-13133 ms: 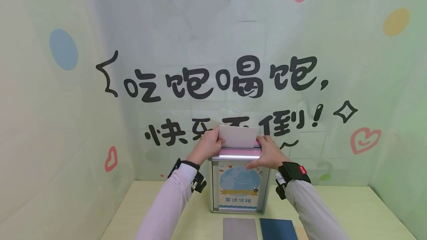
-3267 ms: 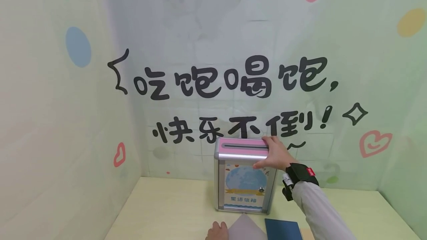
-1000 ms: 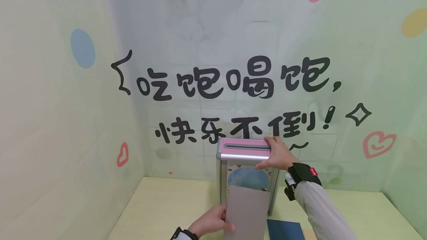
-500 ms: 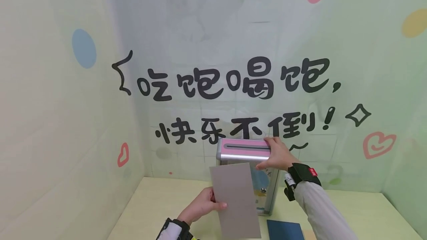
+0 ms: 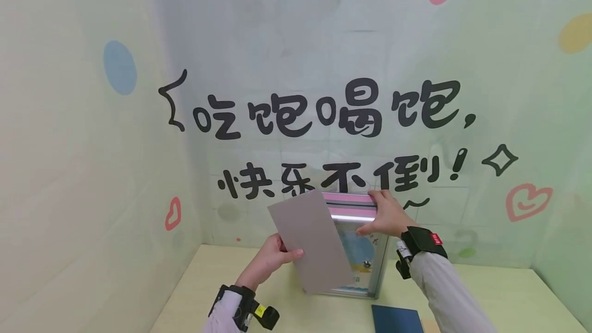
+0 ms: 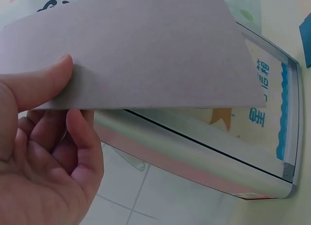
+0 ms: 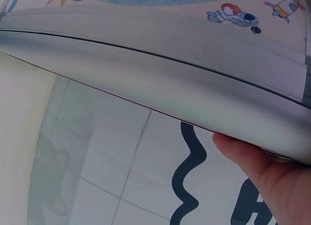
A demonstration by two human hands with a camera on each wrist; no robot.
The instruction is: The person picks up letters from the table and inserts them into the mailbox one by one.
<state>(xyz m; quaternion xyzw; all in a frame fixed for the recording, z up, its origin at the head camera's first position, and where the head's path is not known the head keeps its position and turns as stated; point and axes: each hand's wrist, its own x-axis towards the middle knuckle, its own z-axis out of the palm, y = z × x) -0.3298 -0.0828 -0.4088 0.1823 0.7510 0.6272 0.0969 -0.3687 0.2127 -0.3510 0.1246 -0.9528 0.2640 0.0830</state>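
Observation:
In the head view, my left hand (image 5: 269,261) pinches a flat grey-mauve envelope (image 5: 316,245) at its left edge, thumb on the near face and fingers behind. The envelope tilts to the left, its upper end level with the top of the mailbox (image 5: 367,251), and it covers much of the mailbox's front and top left. A pink top with a narrow slot (image 5: 353,204) and a front door with a blue picture mark the mailbox. My right hand (image 5: 389,215) grips its top right corner, thumb on the front, fingers over the top.
A dark blue envelope (image 5: 396,318) lies on the pale wooden table (image 5: 481,297) in front of the mailbox, with a tan piece (image 5: 430,326) beside it, partly behind the right sleeve. Close behind the mailbox rises a printed wall (image 5: 259,55) with large black lettering.
My left hand has picked up the mauve envelope from the table, raised it and tilted it leftward. The pale card in the slot 13 seconds ago is out of sight. The right hand keeps its hold.

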